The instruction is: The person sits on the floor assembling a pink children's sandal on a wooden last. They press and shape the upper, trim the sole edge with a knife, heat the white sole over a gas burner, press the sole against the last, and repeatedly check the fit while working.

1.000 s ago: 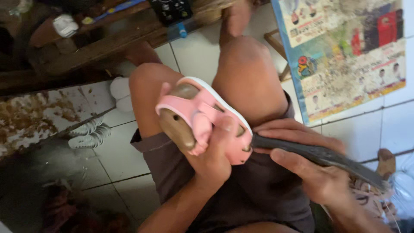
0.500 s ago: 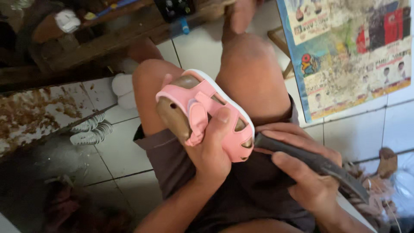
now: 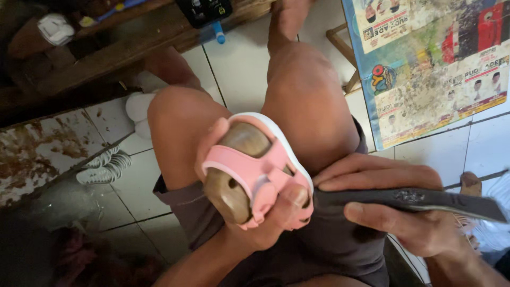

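1. Since the earlier frames, the pink sandal (image 3: 255, 172) has turned slightly in the grip: its brown insole now faces more toward the camera, and the dark tool (image 3: 409, 199) lies flatter, running nearly level toward the right edge of the view.
2. Left hand (image 3: 265, 218): closed around the sandal from below. The thumb presses against the pink strap at the heel end, and the other fingers wrap the underside, out of view.
3. Right hand (image 3: 404, 207): closed around the dark tool. Two fingers lie along its upper edge and the thumb presses on its lower side. The tool's left end meets the sandal's white sole edge at the heel; the exact contact point is hidden behind the left thumb.
4. Sandal position: held above the person's lap, over the dark shorts (image 3: 340, 244), between the two bare knees. The toe end points up and to the left.
5. Surroundings:
   - White tiled floor (image 3: 239, 64) beneath the legs.
   - Wooden bench (image 3: 133, 37) along the top left, with a black device (image 3: 204, 10) at its edge.
   - Colourful printed poster (image 3: 430, 69) lying on the floor at the upper right.
   - White shoe sole (image 3: 103, 167) with a ridged tread on the floor at the left, well apart from the hands.
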Motion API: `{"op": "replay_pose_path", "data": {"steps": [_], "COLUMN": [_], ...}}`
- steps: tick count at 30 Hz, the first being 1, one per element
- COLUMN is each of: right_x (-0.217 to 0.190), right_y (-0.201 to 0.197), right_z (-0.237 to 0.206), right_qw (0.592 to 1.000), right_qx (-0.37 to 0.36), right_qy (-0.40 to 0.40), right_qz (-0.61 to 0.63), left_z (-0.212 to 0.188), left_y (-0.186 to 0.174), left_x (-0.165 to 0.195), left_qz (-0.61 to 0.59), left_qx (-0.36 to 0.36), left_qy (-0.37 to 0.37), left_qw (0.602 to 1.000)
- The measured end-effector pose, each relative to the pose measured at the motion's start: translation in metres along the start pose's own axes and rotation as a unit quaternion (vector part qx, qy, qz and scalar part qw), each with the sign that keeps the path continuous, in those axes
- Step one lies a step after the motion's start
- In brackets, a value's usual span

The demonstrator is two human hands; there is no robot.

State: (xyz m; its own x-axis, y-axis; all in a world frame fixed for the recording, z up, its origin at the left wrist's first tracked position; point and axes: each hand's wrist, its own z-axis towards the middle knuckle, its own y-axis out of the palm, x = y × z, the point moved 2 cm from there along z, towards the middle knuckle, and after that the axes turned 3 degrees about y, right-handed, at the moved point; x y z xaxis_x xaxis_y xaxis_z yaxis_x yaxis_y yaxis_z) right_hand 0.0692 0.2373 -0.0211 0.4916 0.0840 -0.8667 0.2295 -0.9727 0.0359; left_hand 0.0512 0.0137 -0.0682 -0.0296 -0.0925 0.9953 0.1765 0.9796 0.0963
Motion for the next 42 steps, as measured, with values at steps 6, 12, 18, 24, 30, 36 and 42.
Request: {"op": "replay_pose_path", "data": {"steps": [6, 12, 18, 24, 30, 36, 42], "right_x": [-0.001, 0.004, 0.004, 0.003, 0.009, -0.017, -0.031], "right_y": [-0.003, -0.014, -0.025, 0.000, 0.013, 0.008, 0.009], "right_z": [0.007, 0.010, -0.001, -0.013, -0.016, 0.015, 0.027], "right_qw": [0.999, 0.998, 0.992, 0.997, 0.998, 0.998, 0.991], "right_qx": [-0.004, -0.044, -0.097, -0.059, 0.019, -0.026, -0.051], "right_qy": [-0.010, 0.045, 0.010, -0.010, -0.019, -0.033, -0.040], "right_qz": [0.053, 0.009, 0.074, 0.058, -0.051, -0.045, -0.114], "left_z": [0.010, 0.015, 0.006, 0.009, 0.008, 0.019, 0.022], "left_y": [0.007, 0.013, 0.004, -0.008, -0.012, -0.020, -0.024], "left_x": [0.009, 0.018, 0.033, 0.041, 0.024, 0.023, 0.026], "left_qz": [-0.166, -0.191, -0.362, -0.392, -0.328, -0.272, -0.240], "left_qx": [-0.017, -0.052, 0.038, 0.007, 0.020, -0.064, -0.075], "left_qy": [-0.033, -0.047, -0.284, -0.198, -0.193, -0.220, -0.221], "left_qw": [0.985, 0.979, 0.887, 0.898, 0.924, 0.935, 0.942]}}
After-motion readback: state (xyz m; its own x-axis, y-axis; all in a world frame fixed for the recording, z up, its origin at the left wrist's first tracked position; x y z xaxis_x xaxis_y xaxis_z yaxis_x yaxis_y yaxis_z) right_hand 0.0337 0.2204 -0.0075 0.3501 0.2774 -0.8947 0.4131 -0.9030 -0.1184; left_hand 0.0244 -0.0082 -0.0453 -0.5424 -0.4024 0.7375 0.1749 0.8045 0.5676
